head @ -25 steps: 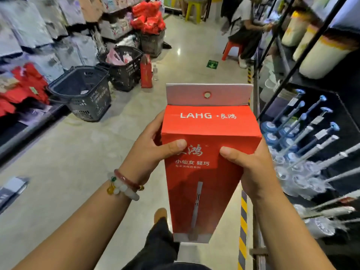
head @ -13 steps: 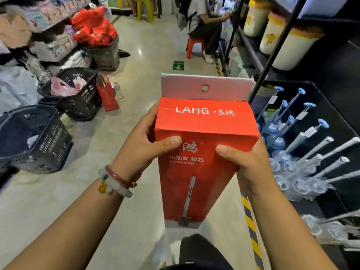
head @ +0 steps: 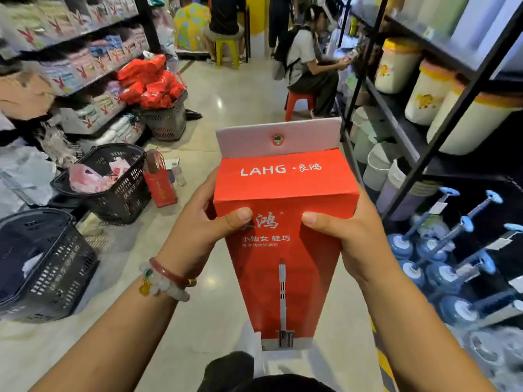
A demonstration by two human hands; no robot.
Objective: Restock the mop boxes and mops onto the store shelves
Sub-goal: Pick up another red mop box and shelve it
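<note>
Both hands hold one red mop box upright in front of the person, over the aisle floor. The left hand wraps the box's left edge, its thumb lying flat across the red front face and its fingers hidden behind the box; this grip is closed on the box. The right hand does the same on the right edge, thumb on the front, fingers out of sight behind, so that grip too is closed on the box. The two thumb tips point at each other across the printed characters, apart.

The box is wide at the top and narrows downward. Above the two grips its sloped top panel reads "LAHG", and a pale hang tab with a metal eyelet stands up from the back edge. Below the grips the front shows a picture of a mop handle. A bead bracelet sits on the left wrist.

To the right of the right grip, a black shelf carries pale buckets on its upper level, and lower down lie mops with blue round heads and pale handles. To the left of the left grip, two dark shopping baskets stand on the floor, with a second red box upright just beside the nearer one. Beyond the grips, a person sits on a red stool in the aisle.
</note>
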